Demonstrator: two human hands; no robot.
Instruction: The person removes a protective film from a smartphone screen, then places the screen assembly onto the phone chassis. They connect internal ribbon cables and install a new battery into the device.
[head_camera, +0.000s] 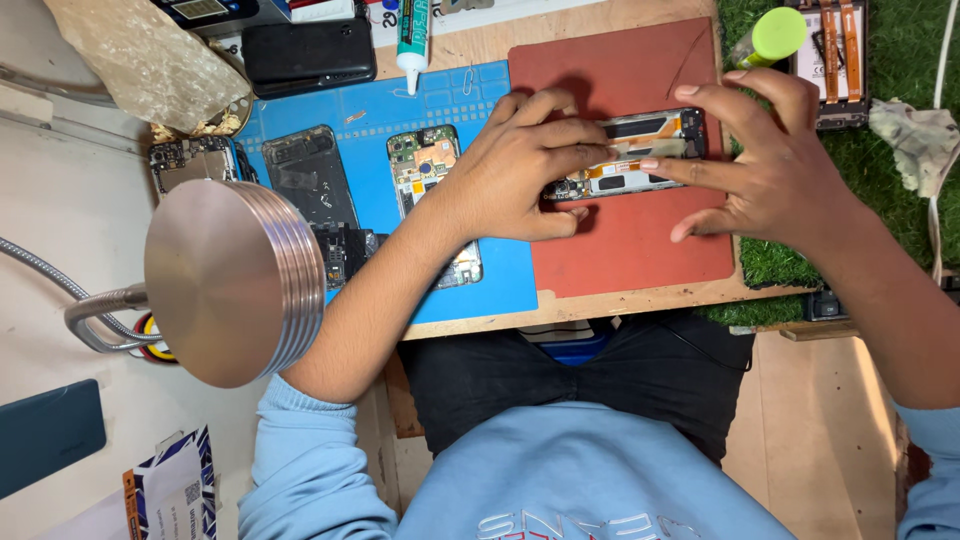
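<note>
An opened phone (640, 150), its back removed so orange flex cables and a circuit board show, lies on a red mat (620, 240). My left hand (520, 170) grips its left end, fingers over the top and thumb beneath. From the right, my right hand (760, 165) holds the other end, with fingertips pressed on the phone's middle and the thumb at its far edge.
Beside the red mat, a blue mat (480, 95) carries a dark phone back (310, 175) and a bare phone board (425, 160). A round metal lamp head (235, 280) stands at left. A glue tube (412, 40), black case (310, 55), green-capped bottle (775, 35) and green turf (900, 70) sit behind.
</note>
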